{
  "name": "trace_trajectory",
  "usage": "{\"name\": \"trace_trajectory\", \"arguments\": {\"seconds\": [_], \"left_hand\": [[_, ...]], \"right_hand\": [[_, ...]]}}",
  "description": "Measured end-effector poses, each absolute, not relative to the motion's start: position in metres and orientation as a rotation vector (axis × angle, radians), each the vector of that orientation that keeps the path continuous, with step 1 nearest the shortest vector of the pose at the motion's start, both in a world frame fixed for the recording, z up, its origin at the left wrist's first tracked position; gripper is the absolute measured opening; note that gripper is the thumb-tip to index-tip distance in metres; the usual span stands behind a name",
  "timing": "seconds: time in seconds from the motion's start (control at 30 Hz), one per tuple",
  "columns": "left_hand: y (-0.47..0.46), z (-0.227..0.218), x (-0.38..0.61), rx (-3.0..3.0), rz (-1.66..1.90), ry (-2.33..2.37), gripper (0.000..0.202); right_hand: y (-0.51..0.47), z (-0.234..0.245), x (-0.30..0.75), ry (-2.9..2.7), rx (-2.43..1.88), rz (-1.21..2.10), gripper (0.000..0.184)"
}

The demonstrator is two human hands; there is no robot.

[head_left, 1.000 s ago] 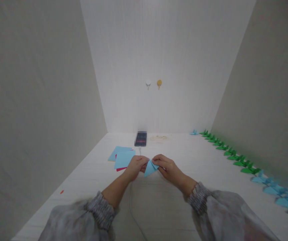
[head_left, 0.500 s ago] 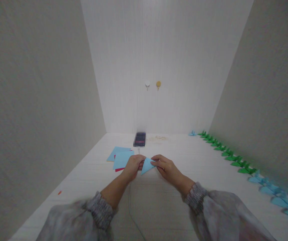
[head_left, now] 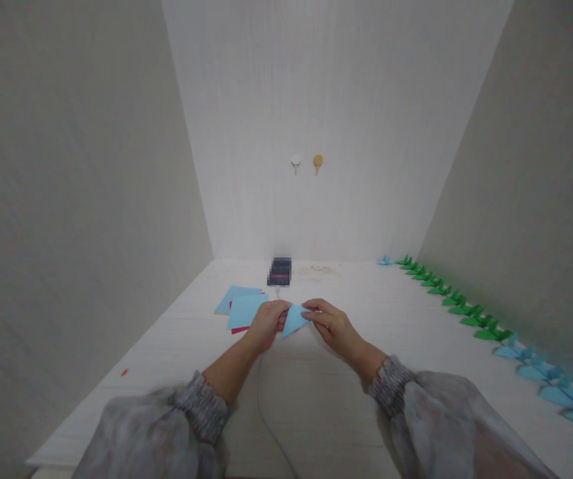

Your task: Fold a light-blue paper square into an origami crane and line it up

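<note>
A folded light-blue paper [head_left: 293, 320] is held just above the white table [head_left: 316, 379] between both hands. My left hand [head_left: 267, 324] pinches its left side, fingers closed on the paper. My right hand [head_left: 330, 325] pinches its right corner, fingers pressed together on it. The paper forms a small triangle pointing down and left. Both forearms wear grey patterned sleeves.
A stack of flat blue and red paper sheets [head_left: 243, 309] lies left of the hands. A blurred dark device [head_left: 279, 271] with a cable [head_left: 266, 412] stands behind. Green folded figures [head_left: 458, 307] and blue ones [head_left: 546, 372] line the right wall. Two hooks [head_left: 306, 161] hang on the back wall.
The folded paper has been flattened and turned from a wider shape into a narrower triangle between the hands. The hands stayed at about the same spot.
</note>
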State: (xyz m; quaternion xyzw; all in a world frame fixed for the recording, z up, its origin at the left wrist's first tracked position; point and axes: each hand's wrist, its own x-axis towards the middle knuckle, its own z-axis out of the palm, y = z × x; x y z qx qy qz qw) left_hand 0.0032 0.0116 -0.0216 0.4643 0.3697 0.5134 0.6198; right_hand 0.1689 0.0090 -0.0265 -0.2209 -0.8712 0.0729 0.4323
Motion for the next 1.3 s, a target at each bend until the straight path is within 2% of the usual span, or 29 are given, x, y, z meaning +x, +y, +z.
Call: {"name": "trace_trajectory", "arguments": {"seconds": [0.27, 0.5, 1.13, 1.3], "left_hand": [[0.0114, -0.0233, 0.0042, 1.15, 1.144, 0.833, 0.023], [0.0094, -0.0203, 0.0034, 1.225, 1.155, 0.887, 0.026], [0.0069, -0.016, 0.0054, 1.119, 1.157, 0.81, 0.02], [0.0058, -0.0137, 0.0061, 1.112, 1.144, 0.852, 0.023]], "right_hand": [[0.0068, -0.0221, 0.1689, -2.238, -0.546, 0.131, 0.031], [0.0066, -0.0247, 0.1676, -2.13, -0.718, 0.244, 0.037], [0.0053, -0.0225, 0.1672, -2.0, -0.65, 0.561, 0.025], [0.0052, -0.0205, 0.1678, -2.018, -0.608, 0.539, 0.026]]}}
